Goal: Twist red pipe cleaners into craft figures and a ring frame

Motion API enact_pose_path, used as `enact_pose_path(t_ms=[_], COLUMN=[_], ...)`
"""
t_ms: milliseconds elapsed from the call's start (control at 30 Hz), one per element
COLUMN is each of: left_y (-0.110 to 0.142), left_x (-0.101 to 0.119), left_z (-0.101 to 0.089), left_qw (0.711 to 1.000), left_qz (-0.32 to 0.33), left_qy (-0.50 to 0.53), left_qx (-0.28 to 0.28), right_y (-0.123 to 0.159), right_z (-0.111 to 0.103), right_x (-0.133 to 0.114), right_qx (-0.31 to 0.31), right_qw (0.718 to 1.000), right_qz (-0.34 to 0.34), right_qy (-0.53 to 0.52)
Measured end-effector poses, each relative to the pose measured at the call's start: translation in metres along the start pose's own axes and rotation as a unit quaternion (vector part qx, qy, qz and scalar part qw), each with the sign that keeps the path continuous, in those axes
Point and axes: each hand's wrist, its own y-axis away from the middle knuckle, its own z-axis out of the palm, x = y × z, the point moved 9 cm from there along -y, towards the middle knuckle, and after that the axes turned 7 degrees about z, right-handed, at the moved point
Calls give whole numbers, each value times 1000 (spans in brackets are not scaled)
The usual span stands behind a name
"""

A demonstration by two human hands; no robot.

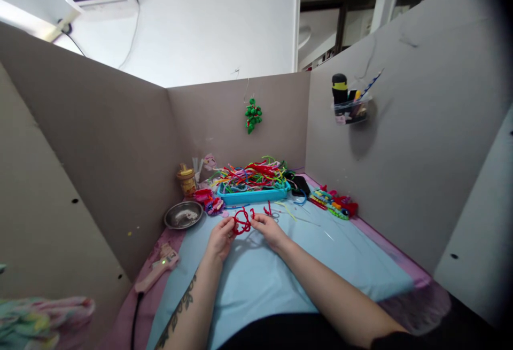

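Both my hands meet over the light blue mat (288, 264), pinching a twisted red pipe cleaner (242, 223) between them. My left hand (220, 236) grips its left side with closed fingers. My right hand (269, 229) holds the right end, fingers pinched. The red loops stand up between the two hands. Just beyond them a turquoise tray (252, 196) holds a heap of pipe cleaners in many colours.
A small metal bowl (183, 214) sits left of the hands and a pink glue gun (157, 271) lies nearer on the left. Finished colourful pieces (334, 204) lie at the right. Grey cardboard walls (120, 152) enclose the desk; a green ornament (253, 116) hangs on the back wall.
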Motion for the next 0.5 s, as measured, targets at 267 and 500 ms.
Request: enact_pose_path(t_ms=[267,500], left_y=[3,4], left_x=[1,2], left_z=[3,6], left_qw=[1000,1000], left_qz=[-14,-11], left_qy=[-5,1], left_qx=[-21,-26], right_y=[1,2], right_z=[2,4], right_x=[-2,-3], right_qx=[-4,-6], right_qw=[1000,998], right_qz=[-15,-22], right_qy=[21,53])
